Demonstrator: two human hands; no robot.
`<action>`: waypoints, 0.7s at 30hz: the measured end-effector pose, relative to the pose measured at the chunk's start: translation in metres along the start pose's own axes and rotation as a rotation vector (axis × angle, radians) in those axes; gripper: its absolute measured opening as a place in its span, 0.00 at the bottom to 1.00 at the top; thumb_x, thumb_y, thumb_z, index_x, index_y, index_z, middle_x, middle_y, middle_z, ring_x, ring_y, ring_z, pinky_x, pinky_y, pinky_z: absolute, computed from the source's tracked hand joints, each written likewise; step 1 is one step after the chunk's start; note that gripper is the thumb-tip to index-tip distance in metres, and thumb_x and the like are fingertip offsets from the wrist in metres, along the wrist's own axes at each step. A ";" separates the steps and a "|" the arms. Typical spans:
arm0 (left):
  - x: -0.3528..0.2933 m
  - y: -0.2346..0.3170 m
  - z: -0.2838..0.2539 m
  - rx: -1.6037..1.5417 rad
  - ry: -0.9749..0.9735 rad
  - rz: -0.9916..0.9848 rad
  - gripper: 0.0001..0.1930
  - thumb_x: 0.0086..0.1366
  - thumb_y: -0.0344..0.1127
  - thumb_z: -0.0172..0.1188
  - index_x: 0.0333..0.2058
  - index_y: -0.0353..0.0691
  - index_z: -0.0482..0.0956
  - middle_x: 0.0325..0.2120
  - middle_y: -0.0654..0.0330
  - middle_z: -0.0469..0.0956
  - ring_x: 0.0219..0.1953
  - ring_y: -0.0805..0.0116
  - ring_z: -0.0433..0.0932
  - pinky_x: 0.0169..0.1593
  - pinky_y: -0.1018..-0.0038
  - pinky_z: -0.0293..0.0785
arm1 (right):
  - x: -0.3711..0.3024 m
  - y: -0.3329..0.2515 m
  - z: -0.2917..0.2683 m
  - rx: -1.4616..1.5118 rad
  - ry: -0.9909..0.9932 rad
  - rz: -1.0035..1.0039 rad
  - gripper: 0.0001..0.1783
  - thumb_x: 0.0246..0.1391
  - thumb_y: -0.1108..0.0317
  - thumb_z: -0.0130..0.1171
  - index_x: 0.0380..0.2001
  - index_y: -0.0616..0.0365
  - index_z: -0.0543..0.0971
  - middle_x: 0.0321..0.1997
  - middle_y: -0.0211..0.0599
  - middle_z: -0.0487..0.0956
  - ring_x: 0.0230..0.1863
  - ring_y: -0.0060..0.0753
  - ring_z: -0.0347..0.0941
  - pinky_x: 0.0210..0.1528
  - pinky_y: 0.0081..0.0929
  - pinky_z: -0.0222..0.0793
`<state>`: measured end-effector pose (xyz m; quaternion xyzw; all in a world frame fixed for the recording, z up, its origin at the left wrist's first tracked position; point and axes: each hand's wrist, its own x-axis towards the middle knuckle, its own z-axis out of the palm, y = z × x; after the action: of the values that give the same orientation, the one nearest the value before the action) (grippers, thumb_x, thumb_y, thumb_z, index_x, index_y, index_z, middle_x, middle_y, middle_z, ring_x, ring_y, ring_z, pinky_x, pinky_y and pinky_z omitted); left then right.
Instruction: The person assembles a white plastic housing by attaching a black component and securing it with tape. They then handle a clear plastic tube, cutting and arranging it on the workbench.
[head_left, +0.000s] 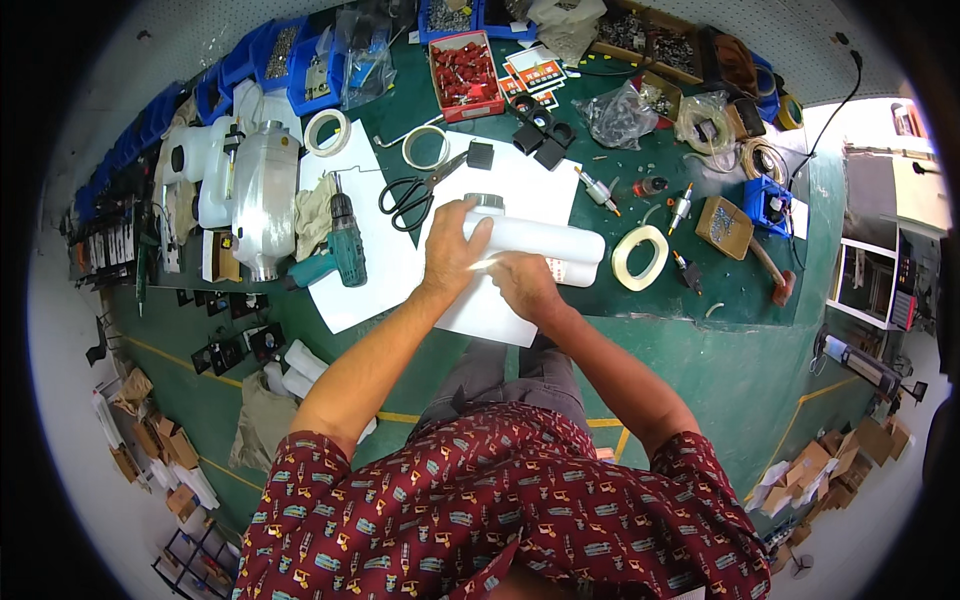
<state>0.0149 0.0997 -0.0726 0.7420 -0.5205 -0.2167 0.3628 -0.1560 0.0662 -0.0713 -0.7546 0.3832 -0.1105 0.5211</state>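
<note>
A white, double-barrelled plastic container [540,238], with two rounded cylinders side by side, lies on white paper at the bench's front edge. My left hand [450,248] is closed round its left end, thumb on top, beside a dark grey cap [485,201]. Close against its near side, my right hand [527,285] has curled fingers pinching a thin pale strip [486,264] that spans the gap between my hands. Black-handled scissors [408,203] lie left of my left hand. A cream tape roll [640,258] rests flat to the right of the container.
On the left stand a teal cordless drill [345,240] and a silver metal canister [266,200]. Two more tape rolls sit behind the scissors. At the back is a red box [467,75] of red parts. A hammer [775,272] and small cardboard box [724,227] lie right.
</note>
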 end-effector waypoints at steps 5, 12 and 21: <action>0.000 -0.003 -0.001 -0.004 -0.006 0.020 0.26 0.69 0.47 0.61 0.56 0.30 0.76 0.52 0.41 0.76 0.56 0.44 0.74 0.61 0.58 0.70 | -0.004 -0.022 -0.028 -0.430 -0.068 -0.101 0.09 0.59 0.71 0.56 0.33 0.58 0.85 0.36 0.49 0.84 0.40 0.54 0.83 0.44 0.48 0.77; -0.001 -0.001 -0.001 -0.013 -0.018 0.013 0.27 0.70 0.48 0.61 0.56 0.29 0.75 0.52 0.40 0.75 0.57 0.44 0.73 0.62 0.59 0.69 | -0.001 -0.038 -0.030 -0.692 -0.161 -0.095 0.09 0.56 0.74 0.54 0.35 0.60 0.83 0.37 0.49 0.84 0.41 0.53 0.83 0.44 0.47 0.78; -0.003 0.002 -0.001 -0.025 -0.009 -0.021 0.26 0.70 0.47 0.61 0.57 0.31 0.75 0.53 0.41 0.75 0.57 0.44 0.73 0.62 0.58 0.69 | -0.006 0.002 -0.017 -0.312 0.046 -0.277 0.07 0.58 0.71 0.57 0.33 0.59 0.83 0.35 0.49 0.84 0.38 0.54 0.82 0.42 0.46 0.78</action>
<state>0.0128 0.1021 -0.0705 0.7419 -0.5116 -0.2303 0.3672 -0.1706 0.0581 -0.0641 -0.8689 0.3000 -0.1376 0.3688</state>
